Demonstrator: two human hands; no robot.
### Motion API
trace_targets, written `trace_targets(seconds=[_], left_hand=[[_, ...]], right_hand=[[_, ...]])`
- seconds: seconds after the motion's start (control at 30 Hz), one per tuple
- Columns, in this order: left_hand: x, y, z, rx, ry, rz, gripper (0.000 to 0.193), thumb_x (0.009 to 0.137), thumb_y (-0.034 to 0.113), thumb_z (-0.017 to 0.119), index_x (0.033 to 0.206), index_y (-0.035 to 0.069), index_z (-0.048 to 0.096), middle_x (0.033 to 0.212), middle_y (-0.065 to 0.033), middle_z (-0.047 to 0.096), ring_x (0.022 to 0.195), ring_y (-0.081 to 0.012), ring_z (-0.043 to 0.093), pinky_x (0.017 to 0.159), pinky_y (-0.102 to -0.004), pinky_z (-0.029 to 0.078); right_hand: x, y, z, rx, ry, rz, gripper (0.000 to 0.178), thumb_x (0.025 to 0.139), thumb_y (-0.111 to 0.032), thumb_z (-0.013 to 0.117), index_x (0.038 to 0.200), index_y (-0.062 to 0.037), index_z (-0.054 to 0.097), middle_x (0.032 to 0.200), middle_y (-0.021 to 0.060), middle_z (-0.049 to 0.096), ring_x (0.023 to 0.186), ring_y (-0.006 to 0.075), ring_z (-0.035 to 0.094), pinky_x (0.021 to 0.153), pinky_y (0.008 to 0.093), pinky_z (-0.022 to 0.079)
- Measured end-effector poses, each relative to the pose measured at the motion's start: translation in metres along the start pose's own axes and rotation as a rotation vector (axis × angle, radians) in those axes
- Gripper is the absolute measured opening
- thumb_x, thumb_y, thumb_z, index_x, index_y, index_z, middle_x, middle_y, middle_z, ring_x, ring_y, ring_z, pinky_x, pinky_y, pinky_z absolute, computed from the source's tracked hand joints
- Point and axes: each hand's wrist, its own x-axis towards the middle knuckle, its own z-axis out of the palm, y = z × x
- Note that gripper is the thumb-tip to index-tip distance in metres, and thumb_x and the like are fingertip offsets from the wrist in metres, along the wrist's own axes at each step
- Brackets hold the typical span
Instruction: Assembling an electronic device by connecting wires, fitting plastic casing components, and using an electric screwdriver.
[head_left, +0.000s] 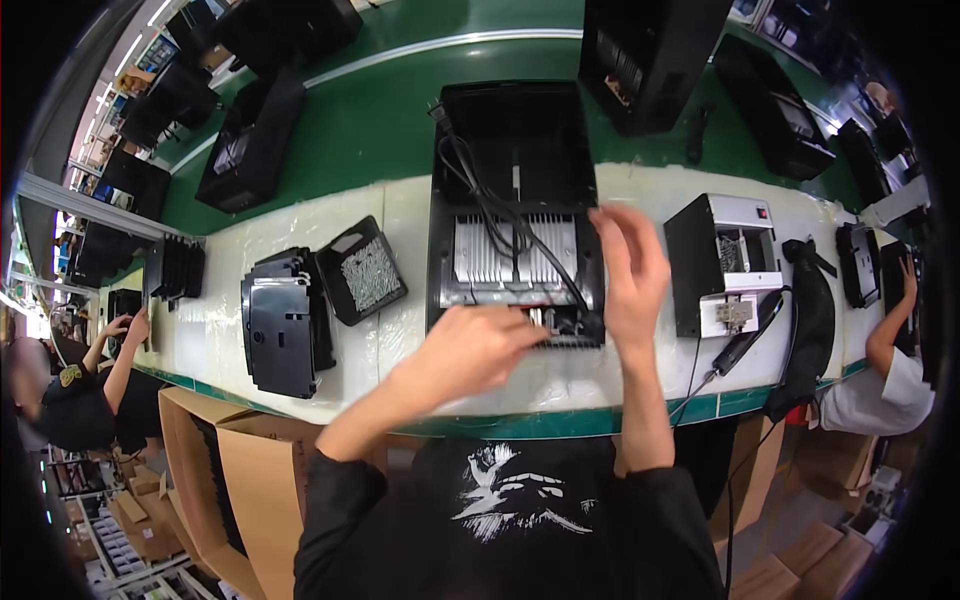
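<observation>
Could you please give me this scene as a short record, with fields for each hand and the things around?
Left hand: bent fingers at the near end of an open, black rectangular casing; anything held is hidden
Right hand: fingertips at the casing's right edge; contact unclear
Inside casing: silver, finned metal block; black flexible cable across it
Left of casing: black square tray of small silver metal parts; stack of flat black panels
Right of casing: black-and-silver boxy machine

Dull metal heatsink (475, 250), smooth plastic-looking casing (545, 140), matt cardboard box (257, 465)
</observation>
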Motion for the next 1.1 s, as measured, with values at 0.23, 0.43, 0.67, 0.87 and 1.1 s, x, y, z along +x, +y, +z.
trace_targets(seconds=[0.23, 0.43, 0.67, 0.87, 1.1], left_hand=[[-0.036, 0.033, 0.021, -0.376, 0.192, -0.061, 0.028, 0.075, 0.012, 0.073, 0.101, 0.006, 0.067, 0.098, -0.008, 0.063, 0.09, -0.0252, 0.06, 0.079, -0.0349, 0.05], [-0.024, 0.045, 0.032, -0.326, 0.294, -0.166, 0.027, 0.077, 0.015, 0.072, 0.099, 0.001, 0.065, 0.094, -0.0106, 0.065, 0.086, -0.0267, 0.062, 0.077, -0.0355, 0.051], [0.004, 0.048, 0.052, -0.366, 0.216, -0.222, 0.022, 0.083, 0.017, 0.065, 0.095, 0.001, 0.055, 0.085, -0.0159, 0.061, 0.076, -0.0342, 0.061, 0.064, -0.0403, 0.049], [-0.002, 0.039, 0.039, -0.625, 0.083, -0.208, 0.02, 0.084, 0.004, 0.061, 0.103, 0.002, 0.055, 0.088, -0.0132, 0.063, 0.079, -0.0299, 0.062, 0.068, -0.035, 0.049], [-0.009, 0.03, 0.033, -0.749, 0.064, -0.329, 0.024, 0.086, -0.005, 0.056, 0.109, 0.002, 0.055, 0.092, -0.0109, 0.064, 0.084, -0.0218, 0.064, 0.073, -0.0293, 0.049]], right_hand=[[0.048, -0.037, 0.072, -0.346, -0.942, 0.381, 0.065, 0.076, -0.036, 0.071, 0.124, 0.0031, 0.051, 0.058, 0.0102, 0.061, 0.05, 0.015, 0.059, 0.055, 0.0262, 0.048], [0.039, -0.015, 0.08, -0.505, -0.92, 0.008, 0.064, 0.072, -0.008, 0.059, 0.133, 0.0014, 0.042, 0.057, 0.0139, 0.06, 0.047, 0.0201, 0.06, 0.055, 0.0328, 0.05], [0.037, -0.084, 0.038, -0.019, -0.007, -0.233, 0.046, 0.081, -0.004, 0.067, 0.125, -0.0067, 0.055, 0.066, -0.0015, 0.061, 0.052, 0.0018, 0.048, 0.043, 0.016, 0.033], [-0.027, -0.089, -0.066, -0.386, 0.578, -0.275, 0.024, 0.087, -0.003, 0.061, 0.11, 0.0037, 0.063, 0.077, 0.0121, 0.067, 0.053, 0.0068, 0.055, 0.044, 0.0156, 0.036], [-0.117, -0.094, -0.104, -0.184, 0.21, 0.239, 0.025, 0.09, -0.008, 0.048, 0.108, 0.0095, 0.047, 0.079, 0.0191, 0.066, 0.05, 0.0141, 0.058, 0.045, 0.0202, 0.04]])
